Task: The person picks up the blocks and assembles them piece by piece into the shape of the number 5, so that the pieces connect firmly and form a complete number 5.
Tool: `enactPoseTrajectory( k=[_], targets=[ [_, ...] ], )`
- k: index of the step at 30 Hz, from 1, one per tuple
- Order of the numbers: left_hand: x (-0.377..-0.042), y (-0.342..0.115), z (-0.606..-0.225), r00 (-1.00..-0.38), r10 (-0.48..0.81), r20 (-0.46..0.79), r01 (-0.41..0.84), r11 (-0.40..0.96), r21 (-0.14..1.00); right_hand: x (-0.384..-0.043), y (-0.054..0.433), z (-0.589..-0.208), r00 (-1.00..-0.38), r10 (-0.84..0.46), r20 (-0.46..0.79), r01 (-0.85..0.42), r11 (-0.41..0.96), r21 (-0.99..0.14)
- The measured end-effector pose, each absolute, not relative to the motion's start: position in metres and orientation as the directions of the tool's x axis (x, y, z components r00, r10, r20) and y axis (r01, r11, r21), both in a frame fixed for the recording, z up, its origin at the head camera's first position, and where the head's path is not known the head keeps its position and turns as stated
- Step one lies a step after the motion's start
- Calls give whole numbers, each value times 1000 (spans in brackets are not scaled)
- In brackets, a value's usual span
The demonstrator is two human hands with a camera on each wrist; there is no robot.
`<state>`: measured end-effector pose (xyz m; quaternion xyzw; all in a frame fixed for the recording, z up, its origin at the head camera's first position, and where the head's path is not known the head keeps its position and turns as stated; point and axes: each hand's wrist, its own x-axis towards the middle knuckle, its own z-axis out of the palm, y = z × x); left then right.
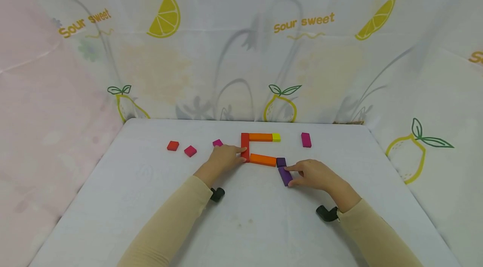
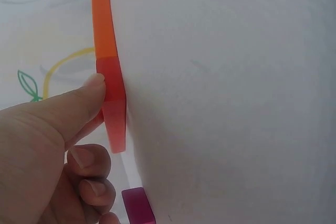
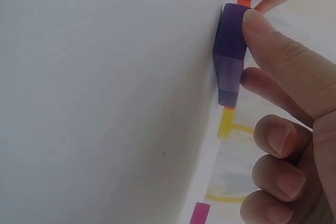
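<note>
My left hand [image 1: 225, 156] holds the upright red block [image 1: 245, 141] at the left of a flat block outline. In the left wrist view, the thumb lies at the red block's near end [image 2: 111, 80], the index finger reaches along its side and the other fingers are curled. My right hand [image 1: 315, 173] pinches a long purple block [image 1: 285, 176] by thumb and index finger, its other fingers curled. That block slants just below a small dark purple block [image 1: 281, 162], which sits at the right end of the lower orange block [image 1: 263, 159].
An upper orange block [image 1: 260, 137] runs from the red block to a small yellow block [image 1: 276, 137]. Leftward lie a red piece [image 1: 172, 146], a pink piece [image 1: 190, 151] and a partly covered magenta piece [image 1: 217, 143]. A magenta block [image 1: 306, 140] lies right, on the white table [image 1: 241, 233].
</note>
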<state>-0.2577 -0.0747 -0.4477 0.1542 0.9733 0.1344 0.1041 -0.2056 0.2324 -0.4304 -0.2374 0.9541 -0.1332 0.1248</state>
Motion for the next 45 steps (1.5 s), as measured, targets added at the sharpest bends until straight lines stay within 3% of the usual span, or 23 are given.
enactPoseTrajectory(
  k=[14, 25, 31, 39, 45],
  targets=[
    [-257, -74, -448, -934, 313, -172, 228, 894, 386, -205, 236, -430, -850, -506, -148, -440, 836, -328],
    [-257, -74, -450, -923, 358, -141, 269, 863, 427, -206, 241, -421, -874, -460, -160, -374, 845, -383],
    [-260, -80, -454, -925, 356, -131, 256, 841, 476, -211, 247, -417, -885, -457, -91, -388, 830, -401],
    [-265, -106, -454, -943, 333, -29, 292, 864, 411, -228, 255, -410, -911, -412, 25, -381, 815, -437],
    [-265, -125, -452, -968, 250, 0, 230, 887, 401, -243, 264, -414, -929, -366, 56, -348, 814, -466]
  ],
)
